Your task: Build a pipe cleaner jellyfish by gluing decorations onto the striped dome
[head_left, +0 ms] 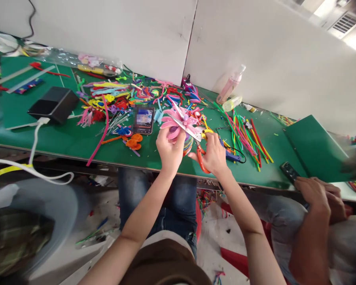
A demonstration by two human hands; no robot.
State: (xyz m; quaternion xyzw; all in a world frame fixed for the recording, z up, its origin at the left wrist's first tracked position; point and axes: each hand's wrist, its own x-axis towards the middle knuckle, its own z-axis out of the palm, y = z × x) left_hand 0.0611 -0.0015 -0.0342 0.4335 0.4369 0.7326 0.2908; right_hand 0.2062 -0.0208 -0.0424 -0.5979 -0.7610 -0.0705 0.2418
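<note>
My left hand is closed on a pink pipe-cleaner flower, held up over the front edge of the green table. My right hand grips orange-handled scissors; their blades point up and left, into the pink petals. A heap of coloured pipe cleaners lies just beyond both hands. A phone rests flat on the table to the left of the flower.
A black box with a white cable sits at left. A pink spray bottle stands at the back. Straight pipe cleaners lie at right by a green board. Another person's hands rest at right.
</note>
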